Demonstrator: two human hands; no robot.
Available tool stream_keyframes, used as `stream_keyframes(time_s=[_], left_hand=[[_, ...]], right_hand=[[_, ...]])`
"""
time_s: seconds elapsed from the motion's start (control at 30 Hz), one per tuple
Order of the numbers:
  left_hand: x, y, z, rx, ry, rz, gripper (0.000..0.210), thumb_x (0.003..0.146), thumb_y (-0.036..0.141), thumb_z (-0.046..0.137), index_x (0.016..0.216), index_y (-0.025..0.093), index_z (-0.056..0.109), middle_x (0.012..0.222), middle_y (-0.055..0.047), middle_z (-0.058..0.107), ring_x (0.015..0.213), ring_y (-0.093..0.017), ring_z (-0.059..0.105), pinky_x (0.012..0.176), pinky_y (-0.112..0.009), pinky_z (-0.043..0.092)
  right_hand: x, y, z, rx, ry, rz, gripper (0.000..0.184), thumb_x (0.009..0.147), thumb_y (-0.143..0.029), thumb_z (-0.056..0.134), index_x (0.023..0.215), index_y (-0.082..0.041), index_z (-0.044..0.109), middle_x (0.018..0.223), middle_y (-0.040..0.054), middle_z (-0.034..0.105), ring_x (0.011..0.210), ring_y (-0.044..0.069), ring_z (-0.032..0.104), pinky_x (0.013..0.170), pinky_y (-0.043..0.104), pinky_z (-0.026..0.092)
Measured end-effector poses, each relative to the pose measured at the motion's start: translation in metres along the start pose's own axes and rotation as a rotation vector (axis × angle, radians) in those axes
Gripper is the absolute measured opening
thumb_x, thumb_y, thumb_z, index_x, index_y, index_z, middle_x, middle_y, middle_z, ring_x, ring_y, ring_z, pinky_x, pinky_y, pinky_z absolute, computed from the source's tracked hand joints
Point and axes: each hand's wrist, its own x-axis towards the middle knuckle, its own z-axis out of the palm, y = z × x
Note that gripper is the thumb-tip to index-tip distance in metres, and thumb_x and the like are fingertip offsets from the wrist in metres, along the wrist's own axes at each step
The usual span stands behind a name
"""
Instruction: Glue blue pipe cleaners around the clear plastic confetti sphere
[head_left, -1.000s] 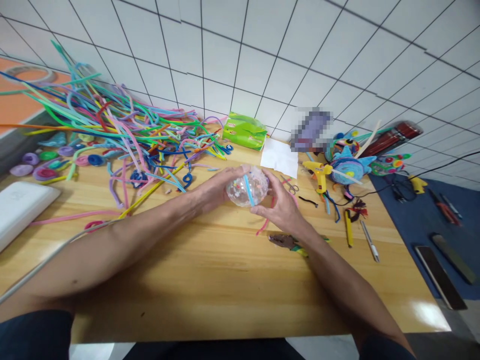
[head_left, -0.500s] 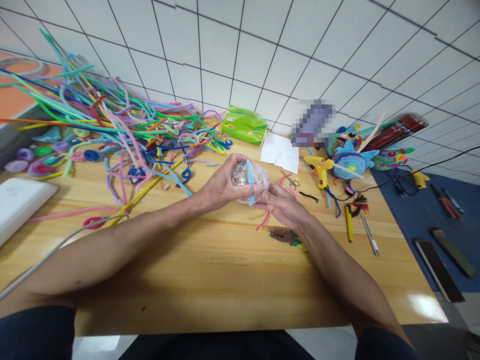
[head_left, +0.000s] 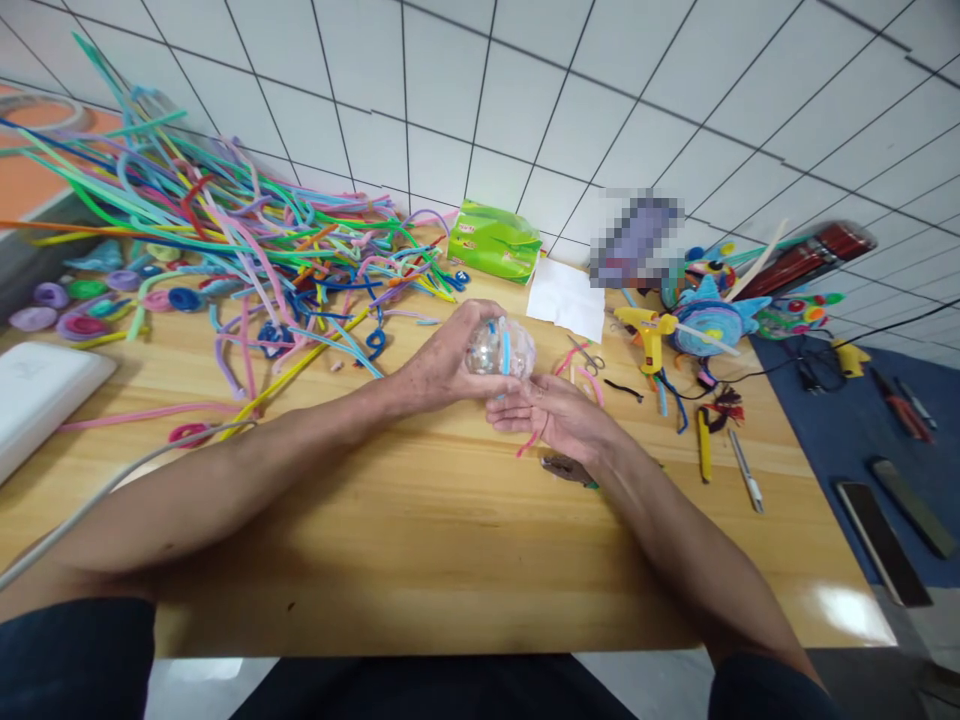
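Observation:
A clear, rounded plastic piece (head_left: 523,347), like the end of a bottle, has a light blue fuzzy strip (head_left: 505,345) round its middle. My left hand (head_left: 441,362) is wrapped about its left side, thumb below and fingers over the top. Under the lower right of the piece lies my right hand (head_left: 564,418), palm up with fingers stretched out and the thumb side against the plastic. A pink pipe cleaner (head_left: 528,445) pokes out beside the right hand. Partly hidden by the right wrist, pliers (head_left: 566,468) rest on the table.
Many coloured pipe cleaners (head_left: 255,240) are heaped at the back left. A green tissue pack (head_left: 495,240) and white paper (head_left: 566,300) lie by the wall. To the right are a yellow glue gun (head_left: 646,335), pipe-cleaner fish (head_left: 712,325), scissors (head_left: 592,358) and a yellow cutter (head_left: 703,445).
The right hand's fingers have loosened and straightened beneath the plastic piece. The piece has turned slightly in my left hand. The right forearm now covers more of the pliers.

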Motion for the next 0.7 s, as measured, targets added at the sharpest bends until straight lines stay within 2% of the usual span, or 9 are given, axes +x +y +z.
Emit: stream_keyframes(time_s=[0.17, 0.23, 0.27, 0.33, 0.4, 0.43, 0.5, 0.57, 0.7], left_hand=[[0.0, 0.003, -0.001, -0.012, 0.039, -0.069, 0.075, 0.071, 0.054, 0.089, 0.128, 0.023, 0.052, 0.132, -0.012, 0.061, 0.126, -0.033, 0.058, 0.113, -0.047, 0.045], [0.001, 0.007, -0.002, -0.037, 0.085, -0.16, 0.069, 0.073, 0.054, 0.086, 0.125, 0.023, 0.052, 0.127, -0.009, 0.062, 0.118, -0.029, 0.06, 0.105, -0.042, 0.048], [0.002, 0.01, -0.002, -0.057, 0.103, -0.21, 0.066, 0.075, 0.054, 0.085, 0.123, 0.022, 0.053, 0.123, -0.008, 0.063, 0.114, -0.027, 0.06, 0.1, -0.04, 0.049], [0.003, 0.015, -0.003, -0.113, 0.124, -0.303, 0.06, 0.077, 0.055, 0.082, 0.118, 0.021, 0.054, 0.113, -0.005, 0.063, 0.106, -0.025, 0.061, 0.094, -0.038, 0.05], [0.005, 0.019, -0.003, -0.177, 0.121, -0.386, 0.055, 0.08, 0.057, 0.079, 0.113, 0.02, 0.055, 0.108, -0.003, 0.062, 0.103, -0.023, 0.06, 0.092, -0.036, 0.049], [0.006, 0.02, -0.003, -0.214, 0.109, -0.428, 0.053, 0.081, 0.058, 0.078, 0.112, 0.02, 0.056, 0.107, -0.004, 0.063, 0.102, -0.023, 0.06, 0.09, -0.036, 0.049], [0.006, 0.022, -0.003, -0.288, 0.074, -0.513, 0.053, 0.083, 0.063, 0.075, 0.108, 0.019, 0.059, 0.106, -0.004, 0.064, 0.1, -0.023, 0.06, 0.086, -0.036, 0.048], [0.006, 0.022, -0.002, -0.349, 0.041, -0.584, 0.057, 0.082, 0.069, 0.074, 0.106, 0.019, 0.061, 0.103, -0.004, 0.064, 0.094, -0.022, 0.06, 0.08, -0.035, 0.047], [0.003, 0.019, 0.001, -0.375, 0.007, -0.647, 0.061, 0.079, 0.075, 0.075, 0.1, 0.02, 0.061, 0.097, -0.004, 0.064, 0.088, -0.021, 0.059, 0.074, -0.034, 0.044]], right_hand=[[-0.004, -0.004, 0.003, -0.052, -0.003, -0.041, 0.052, 0.074, -0.058, 0.095, 0.1, -0.02, 0.07, 0.101, 0.0116, 0.085, 0.099, 0.025, 0.082, 0.102, 0.045, 0.063], [-0.008, -0.007, 0.002, -0.234, -0.004, -0.062, 0.057, 0.079, -0.061, 0.089, 0.113, -0.021, 0.07, 0.101, 0.011, 0.084, 0.095, 0.027, 0.081, 0.097, 0.048, 0.065], [-0.011, -0.008, 0.002, -0.375, 0.041, -0.104, 0.061, 0.08, -0.061, 0.087, 0.122, -0.021, 0.069, 0.101, 0.0105, 0.083, 0.094, 0.028, 0.08, 0.095, 0.051, 0.065], [-0.014, -0.008, 0.001, -0.713, 0.234, -0.298, 0.072, 0.081, -0.055, 0.087, 0.14, -0.022, 0.063, 0.112, 0.0123, 0.08, 0.102, 0.032, 0.077, 0.097, 0.057, 0.063], [-0.014, -0.006, 0.001, -1.028, 0.426, -0.58, 0.085, 0.078, -0.044, 0.091, 0.153, -0.024, 0.055, 0.135, 0.0157, 0.07, 0.123, 0.037, 0.068, 0.11, 0.063, 0.055], [-0.012, -0.003, 0.0, -1.15, 0.47, -0.703, 0.091, 0.077, -0.04, 0.093, 0.157, -0.026, 0.051, 0.145, 0.0162, 0.064, 0.133, 0.039, 0.061, 0.116, 0.064, 0.05], [-0.009, 0.002, -0.002, -1.325, 0.443, -0.841, 0.094, 0.079, -0.034, 0.092, 0.161, -0.03, 0.047, 0.152, 0.0162, 0.056, 0.141, 0.041, 0.054, 0.121, 0.065, 0.045], [-0.005, 0.007, -0.006, -1.417, 0.417, -0.886, 0.088, 0.084, -0.035, 0.089, 0.161, -0.032, 0.048, 0.147, 0.0164, 0.057, 0.135, 0.041, 0.056, 0.118, 0.065, 0.048], [-0.001, 0.012, -0.012, -1.446, 0.43, -0.968, 0.085, 0.083, -0.039, 0.09, 0.157, -0.032, 0.05, 0.141, 0.0161, 0.059, 0.129, 0.04, 0.06, 0.112, 0.063, 0.053]])
